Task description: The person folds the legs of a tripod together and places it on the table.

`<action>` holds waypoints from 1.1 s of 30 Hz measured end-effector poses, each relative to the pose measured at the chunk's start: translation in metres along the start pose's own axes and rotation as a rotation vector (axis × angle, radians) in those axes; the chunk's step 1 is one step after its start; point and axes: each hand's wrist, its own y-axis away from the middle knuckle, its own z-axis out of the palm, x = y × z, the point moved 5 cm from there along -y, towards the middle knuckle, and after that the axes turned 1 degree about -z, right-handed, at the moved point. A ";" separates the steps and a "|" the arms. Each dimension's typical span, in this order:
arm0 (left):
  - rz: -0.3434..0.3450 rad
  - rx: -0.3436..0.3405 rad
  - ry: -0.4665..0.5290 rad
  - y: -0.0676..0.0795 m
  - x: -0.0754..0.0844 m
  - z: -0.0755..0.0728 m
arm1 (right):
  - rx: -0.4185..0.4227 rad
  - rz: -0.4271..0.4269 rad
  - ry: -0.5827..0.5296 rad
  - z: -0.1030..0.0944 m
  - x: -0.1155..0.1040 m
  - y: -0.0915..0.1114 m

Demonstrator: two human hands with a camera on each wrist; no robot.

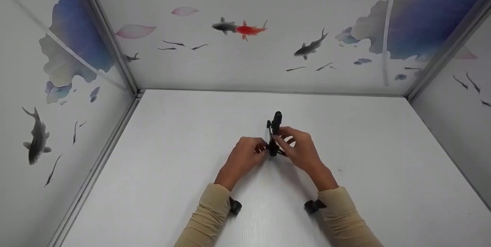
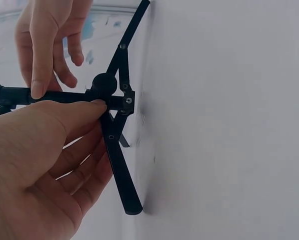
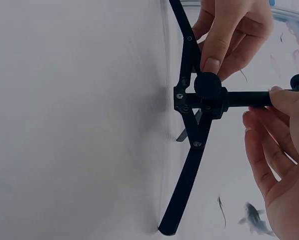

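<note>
A small black tripod (image 1: 277, 118) stands upright on the white table, its legs spread. My left hand (image 1: 245, 153) grips it low down. In the left wrist view the thumb lies at the hub beside a round knob (image 2: 104, 84), and the fingers sit behind one flat leg (image 2: 122, 175). Higher up, my right hand (image 1: 303, 147) pinches the tripod's center column (image 3: 247, 99) between thumb and fingertips. Folding braces (image 3: 190, 127) join the legs to a lower collar. The right wrist view shows a smaller knob (image 3: 298, 81) farther up the column.
White panels printed with fish and blue washes enclose the table (image 1: 172, 201) at the back and sides. A metal corner post (image 1: 111, 36) rises at the back left. Dark wrist cameras (image 1: 235, 206) are worn at both beige sleeves (image 1: 209, 208).
</note>
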 end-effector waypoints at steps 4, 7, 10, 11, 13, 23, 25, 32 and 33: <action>0.000 0.015 0.007 0.001 0.001 0.001 | 0.000 0.002 -0.006 0.000 -0.001 0.000; -0.001 0.026 -0.005 0.000 0.001 0.001 | 0.005 0.015 -0.011 -0.001 -0.002 0.000; 0.004 0.035 -0.019 0.000 0.002 0.001 | 0.018 0.030 -0.012 -0.002 -0.002 -0.001; 0.006 0.037 -0.022 -0.001 0.002 0.001 | 0.026 0.030 -0.014 -0.003 -0.003 -0.001; 0.008 0.043 -0.024 -0.001 0.003 0.000 | 0.038 0.028 -0.014 -0.004 -0.004 -0.002; 0.040 0.064 -0.008 0.000 0.004 0.000 | 0.084 -0.009 -0.019 -0.005 -0.009 -0.003; 0.043 0.067 -0.011 0.001 0.003 0.001 | 0.086 -0.013 -0.021 -0.006 -0.010 -0.003; 0.058 0.072 -0.018 0.001 0.004 0.002 | 0.078 -0.011 -0.005 -0.005 -0.009 -0.002; 0.062 0.072 -0.020 0.001 0.004 0.002 | 0.076 -0.008 -0.002 -0.005 -0.008 -0.002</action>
